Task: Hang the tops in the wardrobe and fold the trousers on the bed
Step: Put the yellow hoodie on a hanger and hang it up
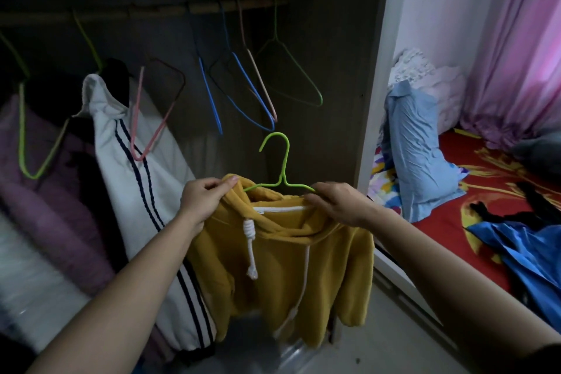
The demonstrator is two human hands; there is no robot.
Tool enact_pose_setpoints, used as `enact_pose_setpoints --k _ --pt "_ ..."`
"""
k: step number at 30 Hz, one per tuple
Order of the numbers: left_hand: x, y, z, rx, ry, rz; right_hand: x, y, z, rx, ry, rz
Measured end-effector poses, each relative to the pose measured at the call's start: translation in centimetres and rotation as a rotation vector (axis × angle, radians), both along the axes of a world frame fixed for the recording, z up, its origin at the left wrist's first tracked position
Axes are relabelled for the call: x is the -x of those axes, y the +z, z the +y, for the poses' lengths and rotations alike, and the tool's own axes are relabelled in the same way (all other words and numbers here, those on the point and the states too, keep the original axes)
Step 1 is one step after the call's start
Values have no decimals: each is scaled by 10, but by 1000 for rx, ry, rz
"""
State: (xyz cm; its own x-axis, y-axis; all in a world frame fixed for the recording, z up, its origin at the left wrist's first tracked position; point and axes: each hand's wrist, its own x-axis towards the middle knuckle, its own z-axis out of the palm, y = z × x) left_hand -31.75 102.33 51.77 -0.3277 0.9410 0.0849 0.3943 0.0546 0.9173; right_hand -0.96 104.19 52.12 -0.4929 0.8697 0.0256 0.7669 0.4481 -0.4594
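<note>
A mustard-yellow hooded top (282, 267) with white drawstrings hangs in front of me on a green wire hanger (283, 167), whose hook points up. My left hand (203, 197) pinches the top's left shoulder and hood edge. My right hand (337, 203) grips the right shoulder together with the hanger's right arm. Above, the wardrobe rail (151, 14) carries several bare wire hangers (243, 91). On the red bed (485, 191) at right lie a blue garment (525, 255) and a dark garment (522, 200).
A white top with dark stripes (142, 179) and a purple garment (45, 167) hang at the left of the wardrobe. The wardrobe's side panel (376, 100) stands just right of the hoodie. A light blue pillow (422, 149) and pink curtains (516, 55) are beyond.
</note>
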Motion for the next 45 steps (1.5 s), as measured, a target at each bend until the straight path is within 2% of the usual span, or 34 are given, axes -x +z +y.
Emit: enact_pose_setpoints --k 3,5,8,9,11,13,14,17,22,27,30,33,37,42,45 --pt "11 9 0 -63 67 74 12 15 -6 33 45 99" --pt "22 19 1 -96 82 71 22 36 -10 139 120 186" --pt "37 35 4 -29 19 148 41 72 -19 252 191 323" --pt "42 40 6 -11 -2 236 48 82 -22 257 175 370" --pt "51 54 7 -55 26 533 62 98 -24 255 109 434" --pt "61 70 6 -206 102 780 75 107 -29 247 53 455" --pt "63 79 4 -279 127 820 82 110 -31 245 31 463" --pt "65 97 -1 -417 138 790 100 116 -34 255 -30 501" --pt "68 114 -9 -530 52 695 135 120 -34 223 -142 576" --pt "83 142 -26 -968 227 666 165 121 -32 123 -224 564" --pt "98 156 -25 -931 198 579 174 123 -28 66 -271 537" --pt "102 154 -23 -864 36 469 178 124 -18 -11 -339 525" --pt "94 148 -30 -814 -145 419 177 125 -4 -45 -404 552" --pt "96 168 -27 -987 -39 309 181 125 9 -29 -385 565" --pt "105 188 -2 -1016 95 517 186 125 16 -98 -344 513"
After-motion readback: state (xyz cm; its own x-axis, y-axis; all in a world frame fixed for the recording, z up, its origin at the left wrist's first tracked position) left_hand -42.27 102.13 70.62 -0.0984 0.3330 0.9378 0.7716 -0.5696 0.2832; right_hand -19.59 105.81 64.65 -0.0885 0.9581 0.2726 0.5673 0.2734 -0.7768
